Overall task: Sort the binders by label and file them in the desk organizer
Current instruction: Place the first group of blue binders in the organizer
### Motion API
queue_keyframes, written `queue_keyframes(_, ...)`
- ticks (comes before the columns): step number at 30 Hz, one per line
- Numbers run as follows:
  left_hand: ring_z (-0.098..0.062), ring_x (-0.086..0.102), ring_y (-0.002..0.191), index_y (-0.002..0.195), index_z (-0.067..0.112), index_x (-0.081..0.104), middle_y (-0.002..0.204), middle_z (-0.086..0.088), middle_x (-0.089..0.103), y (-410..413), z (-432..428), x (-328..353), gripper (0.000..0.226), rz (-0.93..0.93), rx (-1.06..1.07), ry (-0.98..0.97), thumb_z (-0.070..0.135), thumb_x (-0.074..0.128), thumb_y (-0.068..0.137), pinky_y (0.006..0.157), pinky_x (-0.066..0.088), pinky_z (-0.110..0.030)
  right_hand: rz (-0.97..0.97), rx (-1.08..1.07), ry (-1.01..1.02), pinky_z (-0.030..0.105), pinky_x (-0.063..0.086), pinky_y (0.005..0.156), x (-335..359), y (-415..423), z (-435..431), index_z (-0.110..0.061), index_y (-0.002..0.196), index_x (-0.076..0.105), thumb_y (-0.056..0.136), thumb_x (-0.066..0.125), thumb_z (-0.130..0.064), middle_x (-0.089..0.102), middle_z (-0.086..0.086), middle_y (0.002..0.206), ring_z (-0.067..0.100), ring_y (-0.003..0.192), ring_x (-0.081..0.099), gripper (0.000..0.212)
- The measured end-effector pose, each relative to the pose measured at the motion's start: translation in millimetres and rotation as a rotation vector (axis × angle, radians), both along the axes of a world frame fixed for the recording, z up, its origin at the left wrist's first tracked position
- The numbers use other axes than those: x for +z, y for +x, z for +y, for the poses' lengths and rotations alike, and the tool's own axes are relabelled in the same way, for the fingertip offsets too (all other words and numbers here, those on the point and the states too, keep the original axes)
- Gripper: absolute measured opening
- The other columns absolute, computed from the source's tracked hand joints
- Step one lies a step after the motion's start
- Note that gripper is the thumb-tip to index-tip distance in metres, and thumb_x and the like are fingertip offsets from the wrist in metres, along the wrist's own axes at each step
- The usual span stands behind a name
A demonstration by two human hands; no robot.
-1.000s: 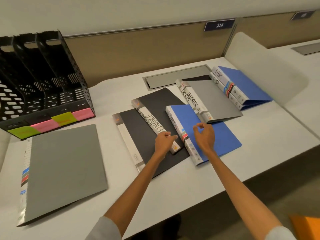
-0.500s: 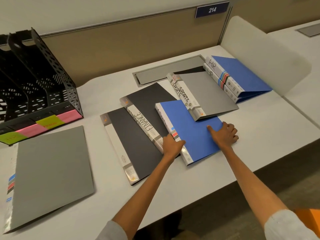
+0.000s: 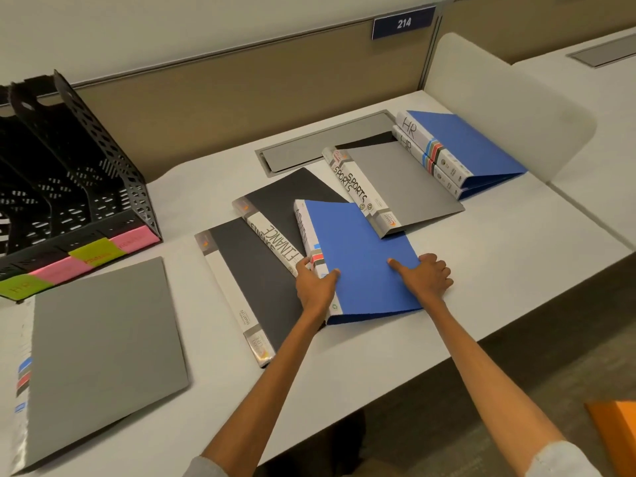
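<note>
Blue binder (image 3: 361,256) clamped by my left hand (image 3: 315,287) and right hand (image 3: 425,278); SPORTS binder (image 3: 406,184) overlapping beyond them may drag.

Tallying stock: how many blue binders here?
3: front blue binder, gripped by left hand and right hand; upper HR binder on lower HR binder, back right. Others may hide underneath.

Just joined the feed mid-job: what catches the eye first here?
At centre front a blue plastic binder is gripped by the left hand at its white spine and the right hand at its right edge. Behind it lie grey binders marked SPORTS, then blue binders marked HR further right. A black perforated desk organizer stands far left.
</note>
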State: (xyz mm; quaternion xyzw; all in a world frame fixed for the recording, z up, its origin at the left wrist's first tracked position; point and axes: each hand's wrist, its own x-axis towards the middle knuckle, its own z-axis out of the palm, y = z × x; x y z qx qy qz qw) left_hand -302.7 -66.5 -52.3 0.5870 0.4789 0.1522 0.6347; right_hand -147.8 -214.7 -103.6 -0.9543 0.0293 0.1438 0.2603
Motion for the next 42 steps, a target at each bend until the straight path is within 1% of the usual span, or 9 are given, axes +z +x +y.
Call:
queue_keyframes(5, -0.024, 0.072, 0.089, 0.128, 0.014, 0.049, 0.118, -0.008, 0.066, -31.2, 26.6, 19.6, 0.061, -0.024, 0.114, -0.068, 0.019, 0.082, 0.076, 0.079, 0.06, -0.043, 0.071, -0.091, 0.087, 0.05, 0.039, 0.102, 2.1, -27.1, 15.2, -0.001, 0.118, 0.053, 0.069, 0.064, -0.077, 0.057, 0.016, 0.124, 0.036, 0.116, 0.052, 0.092)
queue_keyframes(9, -0.015, 0.073, 0.076, 0.122, 0.016, 0.055, 0.109, -0.004, 0.071, -60.9, 40.6, 34.5, 0.059, -0.124, 0.174, -0.049, 0.017, 0.086, 0.071, 0.058, 0.058, -0.025, 0.147, -0.053, 0.171, 0.048, 0.046, 0.092, 5.5, -57.4, 31.0, -0.008, 0.078, 0.057, 0.074, 0.054, -0.08, 0.066, 0.015, 0.103, 0.033, 0.098, 0.061, 0.073)
queue_keyframes(12, -0.016, 0.074, 0.075, 0.121, 0.017, 0.057, 0.105, -0.001, 0.073, -83.8, 53.1, 45.3, 0.06, -0.179, 0.192, -0.045, 0.015, 0.087, 0.069, 0.059, 0.058, -0.026, 0.131, -0.053, 0.265, 0.044, 0.046, 0.078, 14.4, -83.2, 47.7, -0.013, 0.066, 0.047, 0.075, 0.055, -0.078, 0.066, 0.019, 0.104, 0.036, 0.097, 0.062, 0.066)
queue_keyframes(20, -0.019, 0.074, 0.077, 0.119, 0.02, 0.059, 0.106, -0.003, 0.072, -137.4, 96.6, 68.9, 0.06, -0.251, 0.234, 0.025, 0.013, 0.087, 0.067, 0.068, 0.062, -0.037, 0.084, -0.064, 0.518, 0.039, 0.045, 0.072, 47.3, -121.4, 98.3, -0.013, 0.089, 0.053, 0.074, 0.066, -0.069, 0.062, 0.014, 0.11, 0.03, 0.093, 0.062, 0.059)
queue_keyframes(26, -0.019, 0.073, 0.079, 0.123, 0.022, 0.057, 0.104, -0.002, 0.069, -187.2, 125.4, 82.8, 0.068, -0.238, 0.341, 0.138, 0.015, 0.089, 0.063, 0.069, 0.062, -0.038, 0.094, 0.065, 0.64, 0.033, 0.046, 0.062, 54.6, -163.0, 147.8, -0.013, 0.085, 0.057, 0.078, 0.069, -0.061, 0.066, 0.004, 0.089, 0.02, 0.078, 0.062, 0.05)
queue_keyframes(31, -0.015, 0.073, 0.077, 0.123, 0.019, 0.055, 0.103, -0.001, 0.07, -235.1, 146.6, 87.2, 0.069, -0.227, 0.425, 0.208, 0.016, 0.089, 0.064, 0.065, 0.062, -0.033, 0.159, 0.189, 0.655, 0.034, 0.044, 0.064, 54.3, -200.5, 191.8, -0.013, 0.084, 0.054, 0.08, 0.067, -0.06, 0.062, 0.002, 0.084, 0.02, 0.076, 0.059, 0.049)
queue_keyframes(34, -0.017, 0.073, 0.079, 0.123, 0.018, 0.055, 0.106, -0.002, 0.07, -265.9, 161.6, 86.4, 0.067, -0.218, 0.484, 0.218, 0.019, 0.089, 0.065, 0.068, 0.062, -0.037, 0.157, 0.248, 0.651, 0.03, 0.037, 0.056, 55.3, -223.5, 217.6, -0.016, 0.071, 0.047, 0.08, 0.068, -0.059, 0.055, 0.0, 0.072, 0.018, 0.066, 0.053, 0.049)
queue_keyframes(38, -0.015, 0.073, 0.078, 0.124, 0.019, 0.056, 0.108, 0.001, 0.07, -304.3, 183.5, 85.1, 0.063, -0.155, 0.532, 0.267, 0.028, 0.087, 0.07, 0.066, 0.061, -0.03, 0.189, 0.305, 0.648, 0.027, 0.036, 0.051, 54.9, -254.6, 246.3, -0.017, 0.067, 0.045, 0.082, 0.069, -0.055, 0.056, 0.0, 0.07, 0.016, 0.061, 0.053, 0.047)
queue_keyframes(42, -0.019, 0.072, 0.088, 0.129, 0.022, 0.056, 0.118, 0.003, 0.068, -338.4, 198.4, 80.3, 0.054, -0.093, 0.506, 0.303, 0.03, 0.079, 0.08, 0.077, 0.061, -0.04, 0.231, 0.349, 0.63, 0.03, 0.038, 0.053, 51.1, -284.3, 268.2, -0.016, 0.067, 0.046, 0.083, 0.068, -0.052, 0.058, 0.003, 0.074, 0.019, 0.063, 0.054, 0.046)
